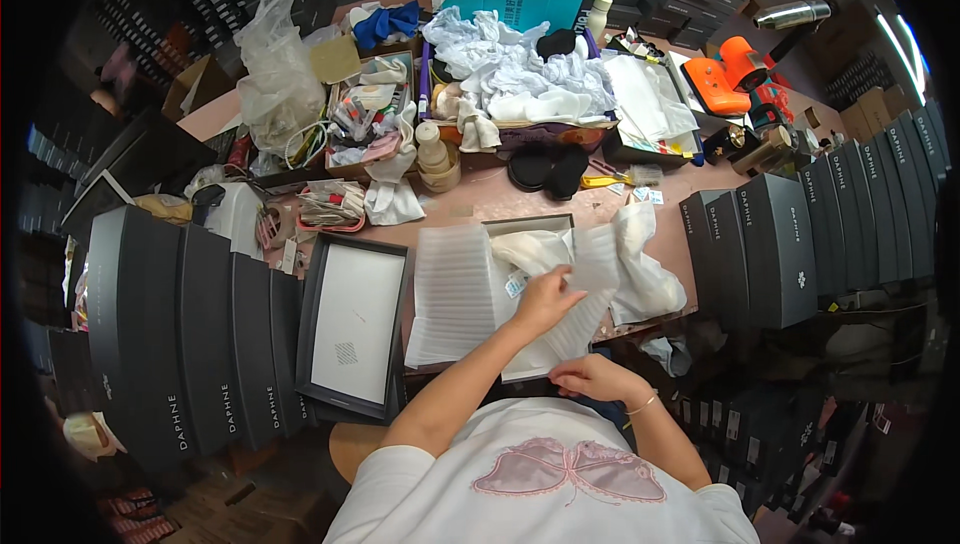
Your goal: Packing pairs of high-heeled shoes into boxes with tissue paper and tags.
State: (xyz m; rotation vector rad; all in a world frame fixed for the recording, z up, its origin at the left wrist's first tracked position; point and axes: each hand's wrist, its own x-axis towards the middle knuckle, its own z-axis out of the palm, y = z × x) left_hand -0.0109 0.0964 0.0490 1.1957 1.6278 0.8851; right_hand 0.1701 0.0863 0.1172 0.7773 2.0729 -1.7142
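Note:
My left hand (545, 299) pinches a translucent white ribbed foam sheet (598, 269) near its middle. My right hand (592, 377), with a thin bracelet on the wrist, holds the lower end of the same sheet close to my chest. The sheet lies over an open dark shoebox (530, 225) lined with white wrapping. A second ribbed foam sheet (453, 294) lies flat just left of my left hand. Crumpled white wrapping (645, 274) spills over the box's right side.
An upturned black box lid (355, 324) with a white inside lies to the left. Rows of black shoeboxes stand at the left (190, 334) and right (775, 244). Cloths (520, 74), a plastic bag (275, 74), a small bottle (432, 149) and an orange tool (725, 74) crowd the back.

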